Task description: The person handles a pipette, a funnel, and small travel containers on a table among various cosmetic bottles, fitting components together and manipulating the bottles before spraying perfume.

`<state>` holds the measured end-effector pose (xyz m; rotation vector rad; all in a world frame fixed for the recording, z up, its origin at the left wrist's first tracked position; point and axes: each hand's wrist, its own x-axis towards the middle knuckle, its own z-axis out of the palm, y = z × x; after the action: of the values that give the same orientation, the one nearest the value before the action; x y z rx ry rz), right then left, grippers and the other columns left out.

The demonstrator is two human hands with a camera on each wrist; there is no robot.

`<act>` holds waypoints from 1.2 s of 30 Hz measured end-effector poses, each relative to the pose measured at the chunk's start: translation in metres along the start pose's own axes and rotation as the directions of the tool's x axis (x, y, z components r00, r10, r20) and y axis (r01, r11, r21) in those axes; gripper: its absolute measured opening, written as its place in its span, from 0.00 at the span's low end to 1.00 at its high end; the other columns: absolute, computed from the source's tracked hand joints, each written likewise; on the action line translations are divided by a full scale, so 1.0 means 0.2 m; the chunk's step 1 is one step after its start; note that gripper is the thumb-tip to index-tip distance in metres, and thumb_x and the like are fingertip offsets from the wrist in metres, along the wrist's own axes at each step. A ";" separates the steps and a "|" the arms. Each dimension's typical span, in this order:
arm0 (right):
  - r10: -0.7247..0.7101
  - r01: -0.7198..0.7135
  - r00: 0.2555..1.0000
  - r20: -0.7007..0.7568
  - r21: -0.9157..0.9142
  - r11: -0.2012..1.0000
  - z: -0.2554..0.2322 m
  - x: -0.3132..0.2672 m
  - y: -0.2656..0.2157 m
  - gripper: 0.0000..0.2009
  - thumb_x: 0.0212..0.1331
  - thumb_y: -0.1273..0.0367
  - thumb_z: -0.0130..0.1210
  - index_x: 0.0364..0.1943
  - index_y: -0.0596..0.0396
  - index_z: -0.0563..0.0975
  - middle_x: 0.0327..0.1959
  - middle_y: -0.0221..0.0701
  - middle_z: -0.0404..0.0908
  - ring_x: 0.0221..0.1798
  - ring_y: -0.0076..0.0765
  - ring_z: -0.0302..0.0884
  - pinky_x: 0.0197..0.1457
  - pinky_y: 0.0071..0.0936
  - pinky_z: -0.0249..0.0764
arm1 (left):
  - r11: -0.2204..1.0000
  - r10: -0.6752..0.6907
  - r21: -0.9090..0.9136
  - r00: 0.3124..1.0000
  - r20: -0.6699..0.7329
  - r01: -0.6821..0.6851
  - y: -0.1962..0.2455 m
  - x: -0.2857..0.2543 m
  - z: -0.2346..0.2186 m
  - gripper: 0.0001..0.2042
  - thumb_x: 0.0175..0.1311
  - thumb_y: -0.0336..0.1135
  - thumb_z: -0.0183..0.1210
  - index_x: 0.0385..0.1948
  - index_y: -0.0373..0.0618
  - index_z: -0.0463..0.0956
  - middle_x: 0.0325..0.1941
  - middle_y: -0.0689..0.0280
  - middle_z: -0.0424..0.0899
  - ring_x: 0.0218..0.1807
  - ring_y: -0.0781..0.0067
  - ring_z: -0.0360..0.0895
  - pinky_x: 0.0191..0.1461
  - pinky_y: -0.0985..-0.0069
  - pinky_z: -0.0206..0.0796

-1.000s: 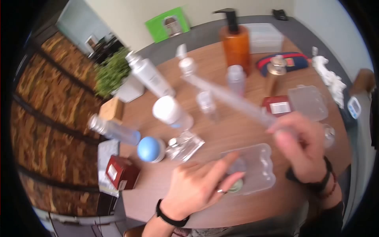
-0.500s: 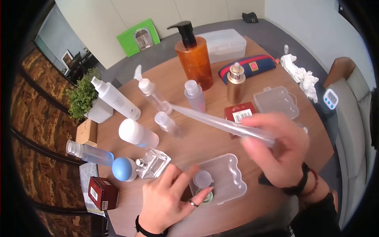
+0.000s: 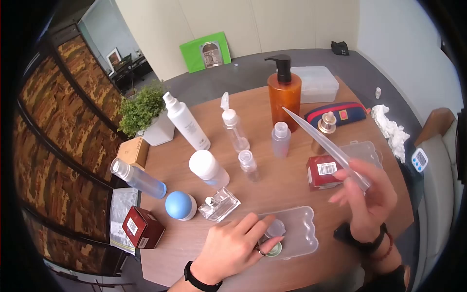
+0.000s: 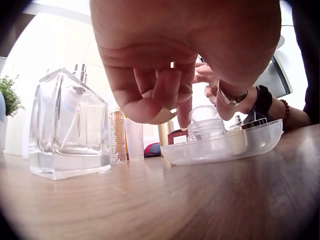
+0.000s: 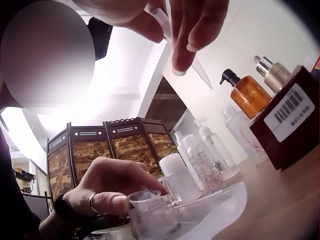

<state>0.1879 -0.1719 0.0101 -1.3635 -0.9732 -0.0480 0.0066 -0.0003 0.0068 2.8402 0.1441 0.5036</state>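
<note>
My right hand (image 3: 372, 199) pinches a long, translucent tapered plastic tube (image 3: 323, 141), like a pipette, by its wide end. Its narrow tip points up and left, in front of the amber pump bottle (image 3: 284, 95) in the head view. My left hand (image 3: 231, 250), with a ring on the thumb, holds a small clear jar (image 4: 205, 131) between thumb and index finger. The jar is in a shallow clear plastic tray (image 3: 304, 233) with a wavy edge. Beside it is a small round pot (image 3: 275, 250) with a greenish look, partly hidden by the thumb.
A glass perfume bottle (image 3: 220, 204) stands left of the tray. Behind it are a white-capped bottle (image 3: 208, 168), a small clear bottle (image 3: 248, 165) and a flip-top bottle (image 3: 236, 131). A dark red box (image 3: 322, 173) and gold bottle (image 3: 321, 136) stand on the right.
The head view has swung about. My right hand has turned the tube from nearly level to a steeper slant, its narrow end higher. My left hand stays at the jar.
</note>
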 end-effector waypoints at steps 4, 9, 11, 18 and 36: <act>0.042 -0.030 0.995 0.089 -0.134 0.990 0.00 0.00 0.01 0.15 0.61 0.84 0.55 0.53 0.68 0.78 0.43 0.43 0.86 0.40 0.33 0.87 0.35 0.22 0.84 | 1.000 0.007 0.004 1.000 -0.022 -0.007 0.00 -0.01 0.02 0.18 0.56 0.47 0.72 0.44 0.49 0.84 0.23 0.73 0.72 0.21 0.73 0.75 0.22 0.74 0.67; 0.096 -0.095 0.995 -0.018 0.036 0.995 0.05 -0.06 0.01 0.15 0.59 0.84 0.58 0.51 0.67 0.80 0.41 0.43 0.87 0.39 0.33 0.87 0.35 0.22 0.84 | 1.000 -0.009 -0.003 1.000 -0.006 0.009 -0.02 -0.06 0.01 0.17 0.56 0.46 0.72 0.44 0.50 0.84 0.23 0.73 0.75 0.22 0.73 0.78 0.23 0.74 0.68; -0.073 0.079 0.994 0.086 -0.069 0.994 0.01 -0.05 0.01 0.17 0.55 0.83 0.62 0.51 0.67 0.81 0.40 0.42 0.88 0.36 0.32 0.88 0.36 0.24 0.83 | 1.000 0.028 -0.011 0.999 -0.029 -0.028 -0.03 -0.03 0.03 0.17 0.57 0.46 0.71 0.45 0.49 0.84 0.23 0.73 0.77 0.22 0.73 0.78 0.23 0.74 0.68; -0.098 0.140 0.960 0.261 -0.146 0.979 0.03 -0.01 -0.02 0.20 0.49 0.81 0.68 0.50 0.60 0.84 0.36 0.39 0.88 0.31 0.34 0.86 0.34 0.23 0.80 | 0.999 0.004 -0.038 0.999 0.036 -0.003 -0.01 -0.02 0.01 0.18 0.59 0.46 0.70 0.47 0.49 0.83 0.24 0.73 0.78 0.23 0.72 0.79 0.24 0.73 0.69; -0.055 0.034 0.997 -0.051 -0.347 0.937 0.03 -0.02 -0.01 0.22 0.52 0.84 0.66 0.56 0.67 0.80 0.41 0.44 0.89 0.37 0.28 0.87 0.36 0.20 0.80 | 0.994 -0.004 -0.105 1.000 -0.029 0.001 -0.01 -0.02 0.03 0.16 0.58 0.44 0.71 0.44 0.47 0.84 0.22 0.70 0.79 0.21 0.69 0.78 0.23 0.72 0.68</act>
<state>0.1812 -0.1693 0.0087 -1.6524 -0.9753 -0.3059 0.0051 0.0006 0.0001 2.7306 0.1233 0.5366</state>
